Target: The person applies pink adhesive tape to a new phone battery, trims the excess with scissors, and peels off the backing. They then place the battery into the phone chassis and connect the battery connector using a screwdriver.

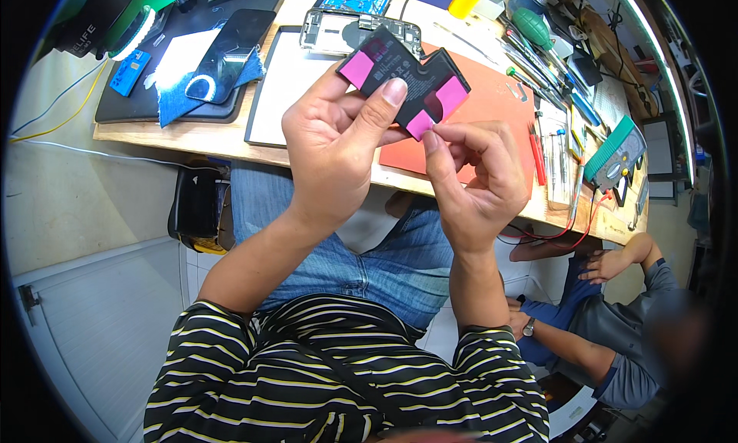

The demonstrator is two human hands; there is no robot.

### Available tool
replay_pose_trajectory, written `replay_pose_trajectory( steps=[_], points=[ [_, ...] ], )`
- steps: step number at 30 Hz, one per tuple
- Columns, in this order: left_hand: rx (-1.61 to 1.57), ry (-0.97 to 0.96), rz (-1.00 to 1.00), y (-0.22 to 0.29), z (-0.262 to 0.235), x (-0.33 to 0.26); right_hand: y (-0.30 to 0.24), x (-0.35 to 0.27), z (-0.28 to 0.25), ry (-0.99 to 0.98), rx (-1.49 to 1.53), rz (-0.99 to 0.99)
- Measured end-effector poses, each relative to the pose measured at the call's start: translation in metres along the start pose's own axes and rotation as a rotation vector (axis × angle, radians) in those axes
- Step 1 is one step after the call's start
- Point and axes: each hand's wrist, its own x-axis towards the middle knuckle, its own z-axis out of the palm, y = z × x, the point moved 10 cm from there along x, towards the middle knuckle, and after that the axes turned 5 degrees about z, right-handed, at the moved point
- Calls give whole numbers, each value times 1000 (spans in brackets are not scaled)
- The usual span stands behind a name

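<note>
A black, L-shaped phone battery (412, 76) with pink adhesive patches is held up over the bench's near edge. My left hand (336, 139) grips it, thumb on the printed face and fingers behind. At its lower corner, my right hand (483, 174) pinches the edge of a pink adhesive strip (420, 125) between thumb and forefinger. Whether the strip's edge is lifted there is too small to tell. Just behind the battery lies an opened phone housing (327, 33), its far right part showing past the battery.
An orange mat (503, 97) lies under my hands. Leftward are a dark phone (231, 55) on a blue cloth and a lamp-like ring (134, 34). Screwdrivers and tweezers crowd the right, near a multimeter (617, 157) with red leads. Another person (615, 331) sits at the lower right.
</note>
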Motion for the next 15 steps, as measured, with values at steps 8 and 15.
replay_pose_trajectory(
  steps=[8, 15],
  points=[
    [-44, 22, 40, 2, 2, -1, -7, -2, 5, -29, 9, -3],
    [-41, 17, -34, -3, 2, 1, -20, -8, 16, -143, 37, -49]
  ],
)
